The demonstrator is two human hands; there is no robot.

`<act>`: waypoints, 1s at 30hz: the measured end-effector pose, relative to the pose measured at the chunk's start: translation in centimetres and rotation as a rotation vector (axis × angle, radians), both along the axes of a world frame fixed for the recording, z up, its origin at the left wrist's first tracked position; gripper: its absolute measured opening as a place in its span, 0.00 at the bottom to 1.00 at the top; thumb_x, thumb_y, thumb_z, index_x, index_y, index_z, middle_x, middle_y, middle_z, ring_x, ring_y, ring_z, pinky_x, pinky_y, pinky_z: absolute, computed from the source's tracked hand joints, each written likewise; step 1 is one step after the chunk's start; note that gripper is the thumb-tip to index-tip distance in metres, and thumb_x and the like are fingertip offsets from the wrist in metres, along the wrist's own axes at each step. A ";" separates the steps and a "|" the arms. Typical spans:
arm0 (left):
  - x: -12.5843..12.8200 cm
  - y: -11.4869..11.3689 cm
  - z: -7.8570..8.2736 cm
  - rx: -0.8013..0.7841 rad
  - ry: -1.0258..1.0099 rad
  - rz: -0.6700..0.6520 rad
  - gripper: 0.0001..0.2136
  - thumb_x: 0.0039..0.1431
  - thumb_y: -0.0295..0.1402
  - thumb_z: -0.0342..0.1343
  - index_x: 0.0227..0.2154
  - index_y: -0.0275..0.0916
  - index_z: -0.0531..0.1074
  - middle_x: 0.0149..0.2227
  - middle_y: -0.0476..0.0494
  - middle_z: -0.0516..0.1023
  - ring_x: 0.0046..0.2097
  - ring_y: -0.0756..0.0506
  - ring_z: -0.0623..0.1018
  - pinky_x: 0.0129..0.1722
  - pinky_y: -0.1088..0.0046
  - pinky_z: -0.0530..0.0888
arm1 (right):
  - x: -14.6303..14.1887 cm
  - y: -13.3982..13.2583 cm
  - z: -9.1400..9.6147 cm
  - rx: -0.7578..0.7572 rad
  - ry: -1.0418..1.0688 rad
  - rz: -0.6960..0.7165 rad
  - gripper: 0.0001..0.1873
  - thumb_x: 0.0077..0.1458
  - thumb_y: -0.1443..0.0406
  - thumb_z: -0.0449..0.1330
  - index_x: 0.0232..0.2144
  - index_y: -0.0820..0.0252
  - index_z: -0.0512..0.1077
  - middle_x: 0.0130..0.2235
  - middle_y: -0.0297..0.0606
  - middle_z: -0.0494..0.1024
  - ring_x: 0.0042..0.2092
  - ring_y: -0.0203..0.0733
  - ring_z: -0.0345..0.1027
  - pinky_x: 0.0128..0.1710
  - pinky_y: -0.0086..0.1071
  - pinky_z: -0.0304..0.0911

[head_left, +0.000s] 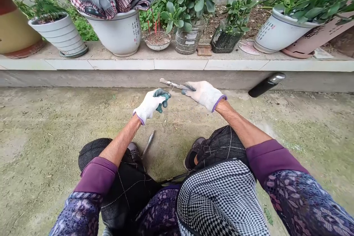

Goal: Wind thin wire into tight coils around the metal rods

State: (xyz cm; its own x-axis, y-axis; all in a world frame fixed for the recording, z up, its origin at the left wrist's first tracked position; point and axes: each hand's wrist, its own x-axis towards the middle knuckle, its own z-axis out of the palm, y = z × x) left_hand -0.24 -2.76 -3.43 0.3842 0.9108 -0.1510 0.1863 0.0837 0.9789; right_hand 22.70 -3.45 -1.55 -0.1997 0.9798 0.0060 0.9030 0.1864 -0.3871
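Observation:
Both my hands wear white knit gloves with teal-coated fingers. My right hand [205,94] is closed around a slim metal tool [173,84] that points left, level with the step. My left hand [152,103] is curled shut just below the tool's tip, pinching something thin that I cannot make out. Both hands hover above the concrete ground in front of my knees. Between my shoes lies a narrow grey metal piece [148,143] on the ground.
A low tiled step [124,64] runs across the back, carrying several potted plants, a white pot [118,31] draped with clothes and a small brush. A black and silver flask [266,84] lies against the step at the right. Bare concrete [47,125] spreads left and right.

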 end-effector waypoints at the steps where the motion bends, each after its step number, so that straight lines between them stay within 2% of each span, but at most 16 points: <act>1: -0.1 0.0 0.0 -0.011 -0.022 -0.007 0.10 0.50 0.32 0.57 0.35 0.34 0.74 0.22 0.49 0.72 0.20 0.54 0.68 0.16 0.80 0.67 | -0.2 -0.1 0.3 -0.002 0.078 -0.011 0.20 0.57 0.54 0.54 0.43 0.60 0.75 0.31 0.37 0.76 0.31 0.38 0.66 0.31 0.30 0.57; 5: -0.3 0.0 -0.2 -0.041 -0.044 -0.046 0.10 0.48 0.31 0.57 0.36 0.34 0.74 0.22 0.50 0.72 0.20 0.54 0.68 0.17 0.80 0.68 | -1.5 -1.1 1.8 -0.207 0.474 -0.083 0.18 0.55 0.54 0.56 0.41 0.61 0.74 0.23 0.31 0.67 0.22 0.32 0.56 0.20 0.27 0.55; 9: -0.4 0.3 -0.8 -0.017 -0.011 -0.071 0.09 0.50 0.31 0.56 0.35 0.35 0.74 0.21 0.51 0.71 0.21 0.54 0.69 0.17 0.81 0.67 | -2.1 -2.4 2.6 -0.450 0.732 -0.007 0.18 0.53 0.55 0.58 0.41 0.62 0.72 0.23 0.29 0.64 0.19 0.29 0.51 0.15 0.25 0.52; 12: -0.7 0.8 -1.0 0.025 0.060 -0.074 0.07 0.51 0.31 0.56 0.33 0.34 0.74 0.22 0.50 0.72 0.21 0.54 0.69 0.18 0.82 0.66 | -1.8 -3.2 2.3 -0.625 0.732 0.105 0.22 0.52 0.54 0.60 0.44 0.63 0.72 0.22 0.28 0.64 0.18 0.28 0.51 0.15 0.25 0.52; 16: -1.0 1.2 -0.7 0.112 0.164 -0.107 0.07 0.50 0.30 0.56 0.32 0.35 0.75 0.23 0.50 0.73 0.23 0.54 0.70 0.20 0.82 0.67 | -1.6 -3.9 1.0 -0.827 0.488 0.323 0.23 0.50 0.52 0.62 0.43 0.62 0.74 0.22 0.28 0.65 0.19 0.29 0.54 0.14 0.23 0.51; 19: -0.9 0.8 -0.7 0.119 0.276 -0.098 0.08 0.50 0.30 0.55 0.33 0.36 0.76 0.22 0.50 0.72 0.22 0.53 0.70 0.18 0.81 0.67 | -2.0 -3.7 -0.4 -0.739 0.197 0.359 0.16 0.54 0.54 0.59 0.35 0.61 0.75 0.21 0.31 0.67 0.20 0.30 0.55 0.17 0.25 0.49; 21: -0.7 0.4 -0.6 0.107 0.314 -0.086 0.08 0.49 0.29 0.55 0.32 0.36 0.76 0.22 0.50 0.72 0.22 0.53 0.69 0.17 0.81 0.67 | -2.1 -3.2 -1.1 -0.563 -0.037 0.288 0.13 0.53 0.56 0.60 0.30 0.61 0.75 0.21 0.33 0.69 0.21 0.32 0.57 0.20 0.28 0.50; 23: -0.4 0.2 -0.5 0.084 0.296 -0.076 0.06 0.49 0.29 0.56 0.31 0.36 0.75 0.21 0.50 0.71 0.21 0.53 0.69 0.17 0.81 0.67 | -1.9 -2.2 -1.6 -0.398 -0.196 0.192 0.12 0.52 0.57 0.61 0.30 0.60 0.76 0.24 0.36 0.74 0.24 0.36 0.62 0.24 0.30 0.53; 27: -0.1 -0.2 -0.3 -0.008 0.135 -0.044 0.06 0.49 0.29 0.57 0.31 0.35 0.74 0.19 0.51 0.69 0.20 0.54 0.68 0.15 0.81 0.66 | -0.3 -0.3 -1.3 -0.231 -0.227 0.059 0.17 0.56 0.55 0.55 0.41 0.58 0.76 0.35 0.42 0.80 0.32 0.42 0.69 0.30 0.32 0.55; 30: 0.1 -0.4 -0.6 -0.104 0.000 -0.073 0.08 0.49 0.29 0.57 0.33 0.34 0.74 0.20 0.51 0.70 0.20 0.54 0.68 0.16 0.81 0.67 | 0.4 0.0 -0.4 -0.076 -0.093 -0.026 0.20 0.58 0.53 0.54 0.43 0.58 0.76 0.32 0.39 0.78 0.31 0.40 0.67 0.29 0.30 0.56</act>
